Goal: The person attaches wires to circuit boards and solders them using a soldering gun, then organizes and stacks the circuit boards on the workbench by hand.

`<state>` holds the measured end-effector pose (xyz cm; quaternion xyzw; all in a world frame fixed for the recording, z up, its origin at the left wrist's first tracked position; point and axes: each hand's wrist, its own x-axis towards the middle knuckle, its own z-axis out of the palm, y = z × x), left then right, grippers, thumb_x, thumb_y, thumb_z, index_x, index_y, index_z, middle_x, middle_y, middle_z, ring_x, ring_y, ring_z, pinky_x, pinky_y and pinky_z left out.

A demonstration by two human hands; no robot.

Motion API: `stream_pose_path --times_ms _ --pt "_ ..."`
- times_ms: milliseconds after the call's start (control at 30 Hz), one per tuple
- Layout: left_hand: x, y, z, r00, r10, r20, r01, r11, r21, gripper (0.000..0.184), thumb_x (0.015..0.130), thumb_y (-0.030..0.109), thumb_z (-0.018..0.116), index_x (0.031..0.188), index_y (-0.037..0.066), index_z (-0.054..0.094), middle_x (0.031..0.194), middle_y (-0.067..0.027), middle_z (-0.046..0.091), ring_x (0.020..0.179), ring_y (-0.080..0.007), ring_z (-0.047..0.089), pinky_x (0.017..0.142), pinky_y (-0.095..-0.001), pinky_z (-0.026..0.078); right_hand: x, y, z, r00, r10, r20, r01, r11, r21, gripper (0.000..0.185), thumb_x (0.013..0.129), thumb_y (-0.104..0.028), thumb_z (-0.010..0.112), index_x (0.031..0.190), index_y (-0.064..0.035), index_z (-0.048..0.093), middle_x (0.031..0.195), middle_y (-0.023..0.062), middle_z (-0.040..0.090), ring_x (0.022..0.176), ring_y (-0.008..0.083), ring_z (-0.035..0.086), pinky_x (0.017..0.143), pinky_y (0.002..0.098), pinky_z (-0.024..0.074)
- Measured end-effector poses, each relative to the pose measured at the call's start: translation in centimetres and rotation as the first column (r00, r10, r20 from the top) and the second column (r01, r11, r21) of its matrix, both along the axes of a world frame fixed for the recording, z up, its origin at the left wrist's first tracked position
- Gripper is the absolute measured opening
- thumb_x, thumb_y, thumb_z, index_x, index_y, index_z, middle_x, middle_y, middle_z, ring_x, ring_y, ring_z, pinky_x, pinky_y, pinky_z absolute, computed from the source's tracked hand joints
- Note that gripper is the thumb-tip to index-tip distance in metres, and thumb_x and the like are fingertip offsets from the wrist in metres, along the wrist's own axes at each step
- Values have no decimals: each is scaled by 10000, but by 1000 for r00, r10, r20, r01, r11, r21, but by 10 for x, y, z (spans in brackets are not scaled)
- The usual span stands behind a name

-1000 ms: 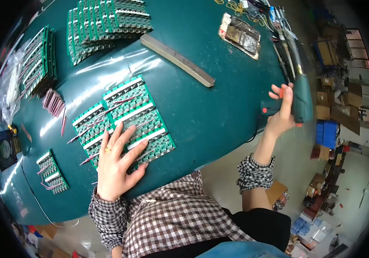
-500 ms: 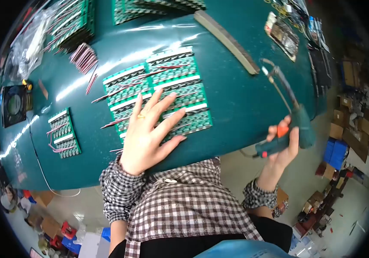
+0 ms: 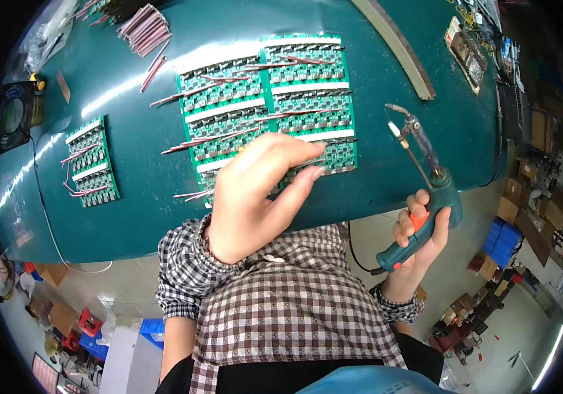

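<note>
My right hand [image 3: 423, 230] is wrapped around the green handle of a soldering gun [image 3: 449, 197], fingers at its orange trigger. The gun's bent metal tip points up and to the left, above the bench and clear of the boards. My left hand [image 3: 255, 190] is over the lower part of two green circuit-board panels [image 3: 311, 85] lying side by side. Its thumb and index finger are curved with a gap between their tips; the other fingers are mostly hidden. Red and black wires [image 3: 216, 139] lie across the panels in several rows.
A smaller wired board [image 3: 91, 161] lies on the left of the green bench [image 3: 143, 164]. A bundle of wires [image 3: 145, 29] is at the back, with a fan [image 3: 15, 118] at the far left. A long bar [image 3: 396, 46] lies at the back right.
My left hand has gone from lying spread on the panels to a curved, raised shape. The soldering gun has tilted more upright in my right hand. The view has shifted.
</note>
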<state>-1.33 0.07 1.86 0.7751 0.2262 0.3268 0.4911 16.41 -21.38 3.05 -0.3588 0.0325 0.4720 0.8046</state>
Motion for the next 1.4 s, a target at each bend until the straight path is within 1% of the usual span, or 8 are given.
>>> stream_pose_path --times_ms 200,333,567,800,900,1000,1100,1400 --pt "-13 3 -5 989 79 -122 -83 996 -22 242 775 -50 713 1010 -6 676 888 -94 658 776 -177 624 661 -272 493 4 -1 -15 998 41 -56 -38 998 58 436 992 -389 474 1148 13 413 937 91 537 728 212 613 503 312 546" --pt "-14 0 -13 971 96 -220 -41 969 242 284 723 -24 748 994 21 676 898 -98 643 798 -224 623 690 -313 480 7 -1 -23 999 40 -28 -39 998 49 400 1000 -357 475 1155 3 396 967 99 531 760 197 599 559 309 561" --pt "-4 -10 -14 910 63 -410 73 949 306 211 718 11 745 900 71 656 844 -62 610 785 -254 573 680 -357 448 7 5 -33 998 -54 37 55 998 -14 426 997 -364 473 1136 38 457 938 102 557 715 220 628 500 305 559" --pt "-2 -12 -19 899 81 -431 78 937 339 214 719 11 713 910 83 651 846 -45 586 781 -238 551 675 -356 426 5 6 -36 993 -65 94 69 997 -44 446 977 -374 510 1124 46 474 936 105 563 691 220 628 482 305 554" --pt "-2 -15 -25 920 60 -386 108 911 398 283 688 18 695 958 97 659 869 -18 573 790 -213 541 682 -351 412 7 2 -36 996 10 88 -11 1000 2 415 985 -359 508 1150 6 400 973 95 524 740 194 584 571 315 557" --pt "-1 -16 -25 913 21 -408 200 848 490 418 644 -27 678 1041 104 693 922 -22 588 819 -203 562 698 -344 423 6 2 -36 997 0 76 1 1000 -7 415 984 -356 512 1149 8 401 970 95 524 737 194 588 558 308 558" --pt "-2 -20 -21 886 29 -462 242 823 515 439 649 9 664 1071 124 699 961 -21 580 853 -197 559 725 -344 418 2 5 -33 992 -76 99 81 996 -49 435 968 -358 532 1113 49 480 922 111 562 680 215 628 477 296 555" --pt "-2 -28 -20 871 67 -487 228 823 521 453 667 37 630 1099 149 705 1005 -24 573 890 -200 563 762 -352 418 0 5 -32 986 -92 138 102 992 -68 436 968 -351 529 1109 59 484 920 114 545 661 211 619 461 290 555"
